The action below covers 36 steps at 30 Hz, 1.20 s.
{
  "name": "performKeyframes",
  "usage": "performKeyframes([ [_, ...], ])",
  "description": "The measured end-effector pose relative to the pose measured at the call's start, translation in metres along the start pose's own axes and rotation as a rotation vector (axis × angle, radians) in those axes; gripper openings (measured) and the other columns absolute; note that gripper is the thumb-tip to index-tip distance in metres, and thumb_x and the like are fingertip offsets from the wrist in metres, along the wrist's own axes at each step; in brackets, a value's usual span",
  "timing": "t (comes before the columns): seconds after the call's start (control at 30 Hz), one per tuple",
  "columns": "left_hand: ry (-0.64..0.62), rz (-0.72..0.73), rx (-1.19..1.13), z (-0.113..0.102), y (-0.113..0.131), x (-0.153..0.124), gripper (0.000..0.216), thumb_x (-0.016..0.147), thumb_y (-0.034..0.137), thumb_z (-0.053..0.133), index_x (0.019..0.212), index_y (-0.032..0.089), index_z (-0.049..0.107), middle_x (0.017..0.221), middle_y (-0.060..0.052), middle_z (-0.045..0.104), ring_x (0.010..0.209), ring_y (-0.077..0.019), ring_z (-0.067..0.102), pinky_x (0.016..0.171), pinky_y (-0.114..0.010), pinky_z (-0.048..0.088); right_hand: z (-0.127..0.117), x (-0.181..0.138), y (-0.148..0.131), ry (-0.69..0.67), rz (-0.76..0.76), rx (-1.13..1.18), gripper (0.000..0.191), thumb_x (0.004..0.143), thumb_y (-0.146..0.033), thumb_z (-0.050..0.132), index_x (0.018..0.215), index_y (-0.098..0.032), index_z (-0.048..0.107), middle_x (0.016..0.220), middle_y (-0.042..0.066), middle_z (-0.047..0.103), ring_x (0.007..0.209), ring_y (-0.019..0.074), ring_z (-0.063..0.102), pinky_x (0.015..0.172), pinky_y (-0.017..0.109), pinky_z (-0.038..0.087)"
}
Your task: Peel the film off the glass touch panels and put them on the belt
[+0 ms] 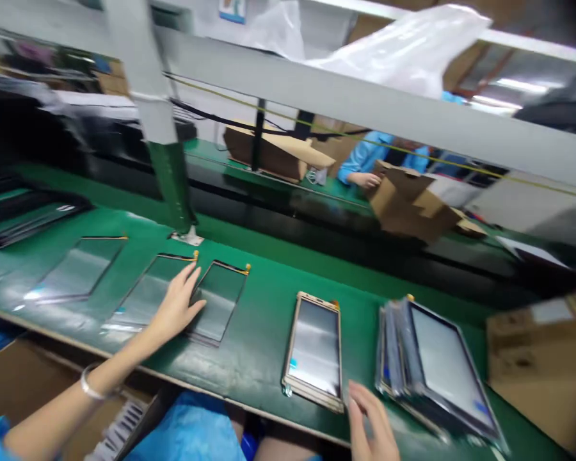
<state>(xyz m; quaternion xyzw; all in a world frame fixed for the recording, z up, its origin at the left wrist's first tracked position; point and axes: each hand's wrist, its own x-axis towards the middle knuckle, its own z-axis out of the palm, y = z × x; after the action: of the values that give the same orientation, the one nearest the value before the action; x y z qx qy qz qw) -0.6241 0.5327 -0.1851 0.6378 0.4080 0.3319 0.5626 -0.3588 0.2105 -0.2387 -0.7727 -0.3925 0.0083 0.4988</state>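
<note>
1. Glass panels lie flat in a row on the green bench (249, 358) in your head view: one at far left (79, 269), a second (146, 291), and a third (218, 298) just beside it.
2. Your left hand (175, 307) rests with fingers spread loosely across the seam between the second and third panels, fingertips touching both. It pinches nothing. A silver bangle (90, 384) sits on that wrist.
3. Right of the third panel, apart from it, a gold-framed panel (314, 349) lies flat near the bench's front edge.
4. Your right hand (372, 422) is at the bottom of the view, fingers open and slightly curled, just beside the gold-framed panel's near right corner and near the stack. You can't tell from this view whether it touches either.
5. A stack of panels (434, 368) leans at the right, its pale top face tilted toward you.
6. A cardboard box (542, 368) stands just right of the stack.
7. Across the line, another person in a blue sleeve (365, 157) has a hand at an open brown carton (408, 205).
8. A green post (170, 176) rises from the bench behind your left hand.
</note>
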Motion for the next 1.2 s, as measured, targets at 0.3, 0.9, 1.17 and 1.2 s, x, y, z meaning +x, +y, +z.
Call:
performKeyframes([
  [0.3,-0.458,0.077,0.045,0.161,0.003,-0.029,0.043,0.066,0.031,0.075,0.108,0.022,0.069,0.139,-0.013,0.051,0.137,-0.0340,0.032,0.115,-0.046,0.013,0.042,0.040,0.026,0.019,0.117,-0.069,0.041,0.085,-0.047,0.053,0.106,-0.015,0.065,0.116,0.017,0.062,0.112,0.0296,0.053,0.099,0.052,0.039],
  [0.9,-0.490,-0.391,-0.460,0.215,0.029,-0.024,0.043,0.081,0.037,0.065,0.118,0.016,0.057,0.130,-0.017,0.059,0.118,-0.0279,0.057,0.102,-0.044,0.040,0.046,0.040,0.023,0.048,0.254,0.174,0.043,0.080,-0.047,0.057,0.106,-0.015,0.067,0.118,0.016,0.061,0.115,0.0279,0.051,0.104,0.051,0.033],
  [1.17,-0.678,-0.559,-0.504,0.198,0.048,-0.041,0.057,0.082,0.025,0.064,0.135,0.019,0.044,0.124,-0.016,0.064,0.109,-0.0284,0.064,0.092,-0.040,0.049,0.020,0.060,0.001,-0.030,0.436,0.441,0.057,0.082,-0.064,0.046,0.101,-0.014,0.066,0.111,0.018,0.067,0.101,0.0286,0.063,0.080,0.043,0.050],
  [1.2,-0.733,-0.563,-0.499,0.186,0.049,-0.048,0.054,0.082,0.026,0.065,0.133,0.019,0.048,0.122,-0.016,0.065,0.107,-0.0292,0.065,0.090,-0.040,0.049,0.016,0.065,-0.004,-0.073,0.469,0.498,0.060,0.083,-0.066,0.042,0.100,-0.014,0.066,0.106,0.018,0.069,0.093,0.0279,0.066,0.072,0.040,0.052],
])
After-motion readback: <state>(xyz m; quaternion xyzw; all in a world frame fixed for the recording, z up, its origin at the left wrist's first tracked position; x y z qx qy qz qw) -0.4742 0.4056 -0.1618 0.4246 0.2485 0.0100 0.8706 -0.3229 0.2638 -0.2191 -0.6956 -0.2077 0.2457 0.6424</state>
